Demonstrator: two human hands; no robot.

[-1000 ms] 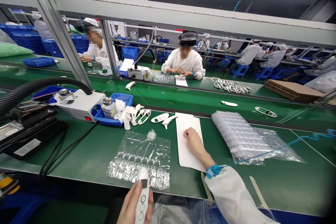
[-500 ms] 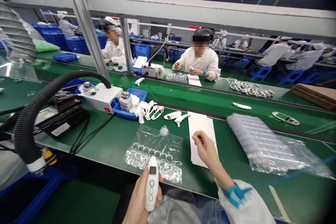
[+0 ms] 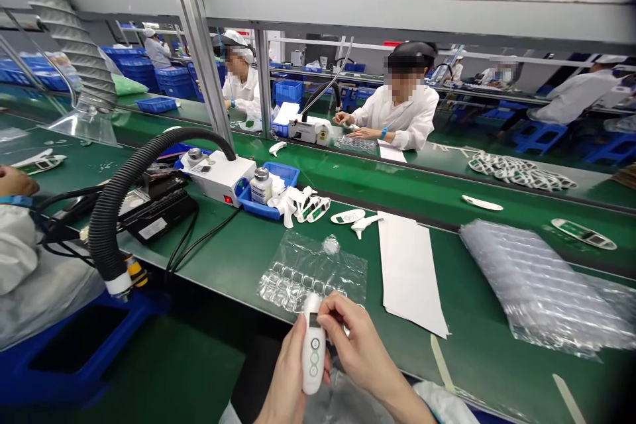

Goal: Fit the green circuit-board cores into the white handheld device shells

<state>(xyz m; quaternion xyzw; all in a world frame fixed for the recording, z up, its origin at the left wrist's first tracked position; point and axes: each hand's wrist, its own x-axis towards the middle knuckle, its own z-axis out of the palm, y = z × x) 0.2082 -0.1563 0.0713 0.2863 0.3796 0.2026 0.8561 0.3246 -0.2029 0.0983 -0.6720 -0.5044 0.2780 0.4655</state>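
Note:
My left hand [image 3: 289, 366] is wrapped round a white handheld thermometer [image 3: 313, 381], held upright with its small dark screen and three round buttons facing me. My right hand [image 3: 356, 339] is at the upper right side of the thermometer, thumb and index finger pinched together at the edge of the screen. Whether something thin lies between those fingertips is hidden. Just beyond the hands a clear plastic blister sheet [image 3: 318, 262] lies on the green bench, with a crumpled bit of clear film [image 3: 330, 244] on it.
White paper sheets [image 3: 410, 271] and stacked clear trays [image 3: 527, 278] lie to the right. Behind are a blue bin [image 3: 265, 211] with a bottle [image 3: 261, 186], white housings [image 3: 318, 209] and a white box [image 3: 223, 175] with a black hose [image 3: 102, 212]. A co-worker's hand [image 3: 17, 180] is at far left.
My right hand has moved from above the white paper leftward to the thermometer's screen. The view has swung left, and a co-worker's arm now shows at the left edge.

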